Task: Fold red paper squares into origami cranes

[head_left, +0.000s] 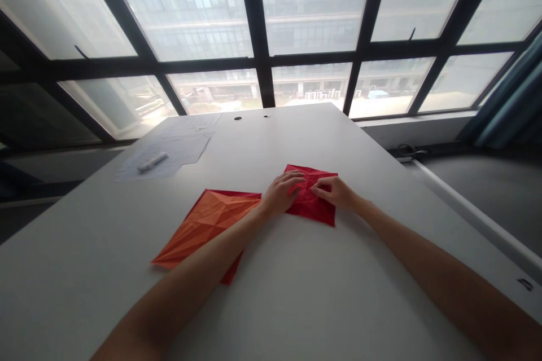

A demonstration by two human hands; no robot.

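A square of creased red paper (315, 211) lies on the white table in front of me. My left hand (283, 190) rests over its left side, fingers stretched out and apart from the thumb. At the right side, my right hand (334, 192) has its fingers curled, thumb and forefinger pinched together at a crease near the middle of the red sheet. Left of it lies an orange sheet of paper (212, 214) with many fold lines, on top of another red sheet (231, 273). My left forearm crosses above these and hides part of them.
Printed white sheets (186, 146) lie at the far left of the white table (271, 304), with a whitish cylindrical object (153, 162) on them. Two small round holes show near the far edge. Large windows stand behind, and a blue curtain (503, 101) hangs at right.
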